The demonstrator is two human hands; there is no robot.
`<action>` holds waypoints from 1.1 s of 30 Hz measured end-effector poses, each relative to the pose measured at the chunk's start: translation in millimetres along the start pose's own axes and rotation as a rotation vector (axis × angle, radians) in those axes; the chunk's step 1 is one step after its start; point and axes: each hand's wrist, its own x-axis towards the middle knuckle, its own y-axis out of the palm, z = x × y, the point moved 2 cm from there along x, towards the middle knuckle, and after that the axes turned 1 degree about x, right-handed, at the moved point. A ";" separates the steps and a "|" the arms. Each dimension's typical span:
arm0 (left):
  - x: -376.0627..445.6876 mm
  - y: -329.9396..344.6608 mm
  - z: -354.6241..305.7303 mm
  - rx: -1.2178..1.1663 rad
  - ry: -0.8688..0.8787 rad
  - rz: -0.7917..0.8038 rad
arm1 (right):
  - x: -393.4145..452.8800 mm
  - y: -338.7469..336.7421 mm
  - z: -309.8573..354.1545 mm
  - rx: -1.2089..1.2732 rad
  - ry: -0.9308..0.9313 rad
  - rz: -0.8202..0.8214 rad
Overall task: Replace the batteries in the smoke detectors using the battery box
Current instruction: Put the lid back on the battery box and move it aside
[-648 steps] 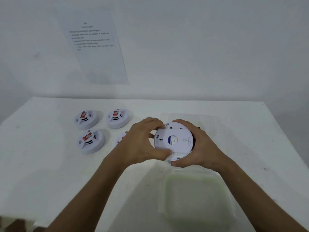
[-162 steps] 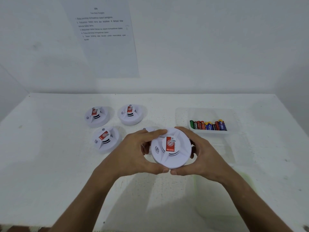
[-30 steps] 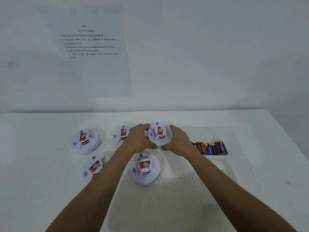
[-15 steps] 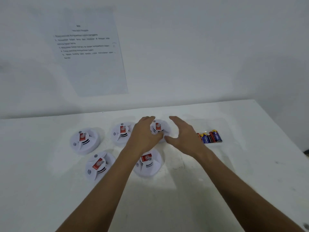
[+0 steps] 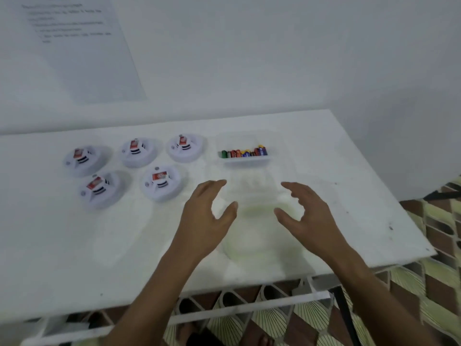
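Several white round smoke detectors with red labels lie face up on the white table, the nearest [image 5: 162, 182] left of my left hand, another [image 5: 185, 148] at the back beside the battery box. The clear battery box [image 5: 245, 159] holds a row of coloured batteries [image 5: 243, 153]. Its translucent lid [image 5: 259, 236], greenish at the rim, lies on the table in front of the box. My left hand [image 5: 207, 216] and my right hand [image 5: 306, 213] hover with spread fingers on either side of the lid, holding nothing.
A printed sheet [image 5: 74, 46] hangs on the white wall behind the table. The table's front edge [image 5: 224, 293] and right edge are close, with a patterned floor [image 5: 436, 221] beyond them.
Both hands let go of the back detector and pulled back toward me and to the right, now flanking the lid. The view has swung down and right.
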 end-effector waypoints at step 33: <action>81.7 -4.1 -45.2 0.034 -0.049 -0.020 | 102.4 -30.3 19.9 0.137 0.010 0.050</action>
